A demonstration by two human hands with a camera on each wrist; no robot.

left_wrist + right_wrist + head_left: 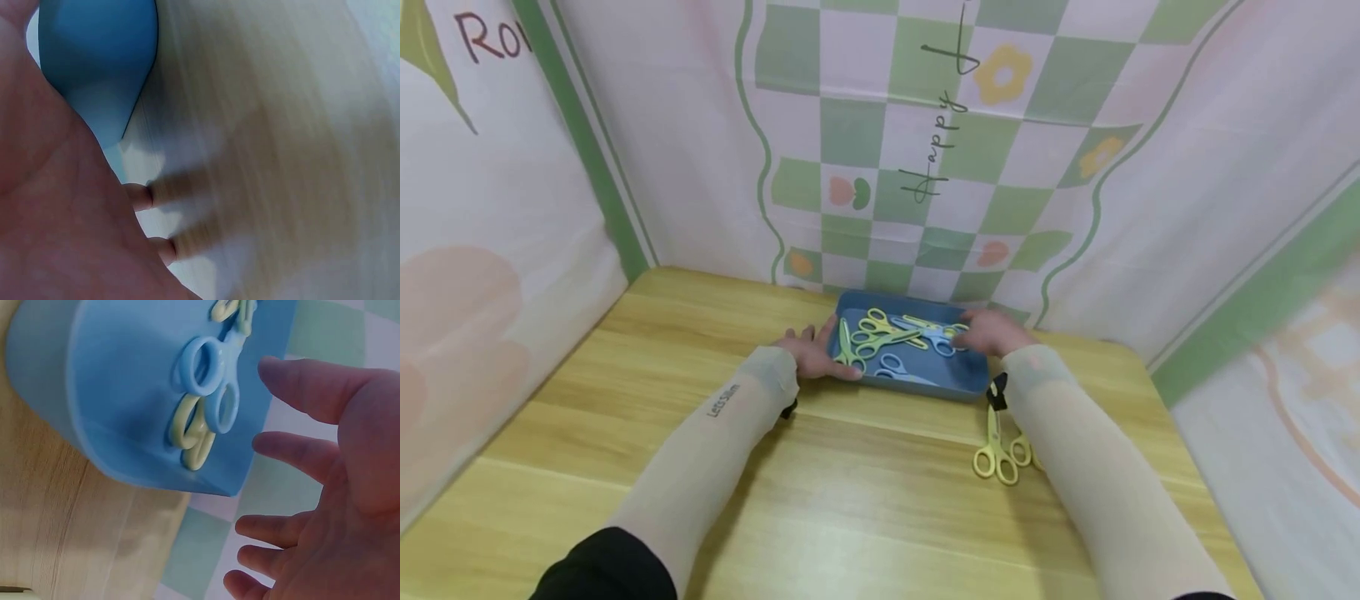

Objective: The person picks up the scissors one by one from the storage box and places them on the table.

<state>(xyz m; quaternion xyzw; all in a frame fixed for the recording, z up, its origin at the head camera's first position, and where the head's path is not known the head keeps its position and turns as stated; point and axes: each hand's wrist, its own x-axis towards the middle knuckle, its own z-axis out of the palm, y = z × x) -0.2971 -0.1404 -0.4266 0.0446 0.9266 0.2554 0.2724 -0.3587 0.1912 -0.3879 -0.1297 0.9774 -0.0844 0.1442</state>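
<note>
A blue tray stands near the back of the wooden table. Several pairs of scissors lie in it, among them blue scissors, green scissors and yellow scissors. My left hand is at the tray's left end with its thumb and fingers spread; in the left wrist view its palm covers part of the tray. Over the tray's right end is my right hand, its fingers apart. The right wrist view shows nothing held, with blue scissors handles close to the fingertips.
Yellow scissors lie on the table beside the right wrist. A second yellow pair is partly hidden by the right forearm. A checked curtain hangs right behind the tray, and more curtain runs along both sides.
</note>
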